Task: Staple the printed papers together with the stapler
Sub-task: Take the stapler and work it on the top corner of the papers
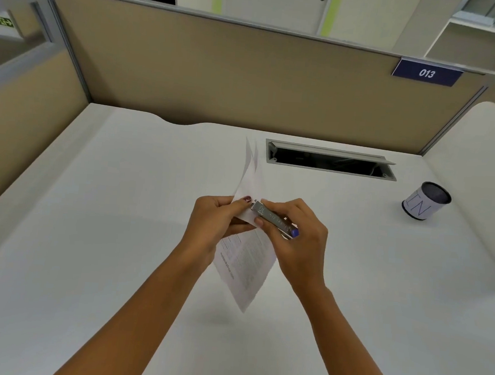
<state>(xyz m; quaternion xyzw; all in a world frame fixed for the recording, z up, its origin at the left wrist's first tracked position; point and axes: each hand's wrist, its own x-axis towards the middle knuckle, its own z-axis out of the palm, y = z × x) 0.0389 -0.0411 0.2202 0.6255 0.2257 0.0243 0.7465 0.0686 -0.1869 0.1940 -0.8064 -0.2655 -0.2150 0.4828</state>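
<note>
The printed papers (245, 261) are white sheets with small dark text, held in the air above the counter (88, 234) and tilted steeply, one corner pointing down and the far edges fanning slightly apart at the top. The left hand (217, 220) pinches them near one corner. The stapler (273, 219) is a small silver metal type with a blue rear end. The right hand (295, 235) grips it, nose set against the pinched corner of the papers.

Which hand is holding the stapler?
The right hand: it grips the silver stapler at the papers' edge. The left hand only pinches the papers.
</note>
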